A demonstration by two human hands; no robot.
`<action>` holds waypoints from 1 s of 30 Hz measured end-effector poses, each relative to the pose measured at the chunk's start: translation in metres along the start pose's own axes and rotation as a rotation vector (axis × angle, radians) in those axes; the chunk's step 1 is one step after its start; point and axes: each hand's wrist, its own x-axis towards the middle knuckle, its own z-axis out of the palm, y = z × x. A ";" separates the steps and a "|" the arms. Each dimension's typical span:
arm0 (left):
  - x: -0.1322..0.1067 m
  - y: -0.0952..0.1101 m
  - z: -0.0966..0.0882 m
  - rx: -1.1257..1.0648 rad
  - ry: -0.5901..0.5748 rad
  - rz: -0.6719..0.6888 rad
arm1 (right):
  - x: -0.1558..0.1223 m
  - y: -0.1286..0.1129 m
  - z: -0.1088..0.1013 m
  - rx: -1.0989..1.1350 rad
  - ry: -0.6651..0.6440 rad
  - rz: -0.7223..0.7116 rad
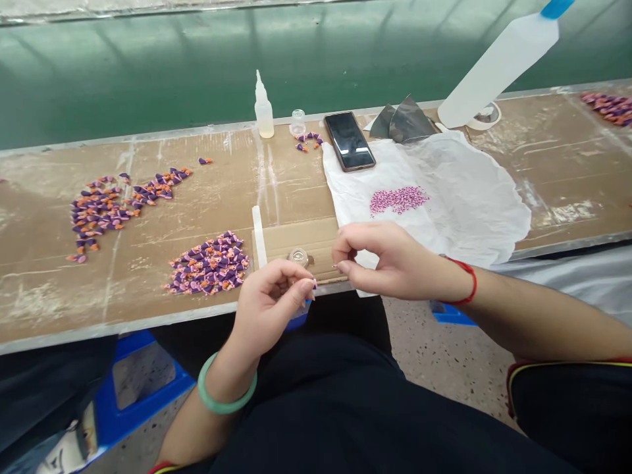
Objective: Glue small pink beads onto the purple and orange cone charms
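Purple piece (314, 284) at left hand (269, 308), tiny unclear pinch in right hand (395, 260)

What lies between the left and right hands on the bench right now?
In the head view, a small round clear dish sits on a piece of cardboard between the left hand and the right hand.

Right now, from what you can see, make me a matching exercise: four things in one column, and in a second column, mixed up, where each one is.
Things:
1. green bangle
2. red cord bracelet
3. small pink beads
4. plastic squeeze bottle

Places:
A. on the white sheet
B. on the right wrist
C. upright on the bench
D. on the left wrist

Pairs: 1-D, 2-B, 3-A, 4-C.
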 end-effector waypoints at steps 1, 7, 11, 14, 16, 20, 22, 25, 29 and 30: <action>-0.002 -0.003 -0.003 -0.016 0.008 -0.025 | 0.005 0.004 -0.001 -0.040 -0.035 -0.019; -0.011 -0.018 -0.015 -0.094 0.066 -0.134 | 0.044 0.021 0.006 -0.387 -0.280 -0.063; -0.013 -0.022 -0.019 -0.118 0.055 -0.161 | 0.063 0.018 0.014 -0.627 -0.437 -0.090; -0.012 -0.024 -0.021 -0.123 0.044 -0.163 | 0.070 0.013 0.019 -0.735 -0.521 -0.111; -0.012 -0.025 -0.023 -0.131 0.040 -0.160 | 0.073 0.011 0.021 -0.778 -0.561 -0.107; -0.012 -0.026 -0.024 -0.161 0.049 -0.157 | 0.077 0.006 0.023 -0.821 -0.642 -0.070; -0.012 -0.026 -0.024 -0.187 0.057 -0.150 | 0.079 0.003 0.023 -0.815 -0.670 -0.056; -0.012 -0.026 -0.023 -0.250 0.075 -0.144 | 0.080 0.001 0.018 -0.715 -0.629 -0.028; -0.013 -0.026 -0.020 -0.404 0.154 -0.087 | 0.071 -0.001 0.011 -0.221 -0.453 0.108; -0.013 -0.025 -0.019 -0.446 0.172 -0.063 | 0.067 -0.002 0.010 -0.058 -0.426 0.176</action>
